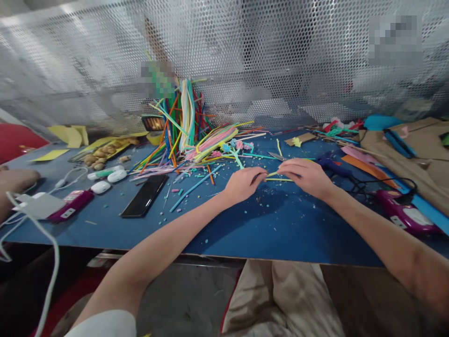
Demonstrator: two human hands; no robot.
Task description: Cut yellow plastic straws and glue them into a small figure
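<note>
My left hand (244,185) and my right hand (306,176) are close together over the blue table, fingers pinched. A short stretch of yellow pipe cleaner (272,174) spans the gap between their fingertips. Just below it lies another yellow pipe cleaner (279,179). Pointed metal blades (276,156), like those of scissors, show behind my right hand; their other end is hidden. Beyond my left hand is a mint-green pipe cleaner stem (238,159) with small blue and pink fuzzy flowers (239,145). A yellow fuzzy flower (297,142) rests on a piece of cardboard (304,138).
Bundled pipe cleaners (187,117) stand at the back before a perforated metal screen (280,61). At left are a black phone (145,196), a purple power strip (72,205) and another person's arm (17,182). A dark blue glue gun (333,166) and a purple device (407,215) lie right.
</note>
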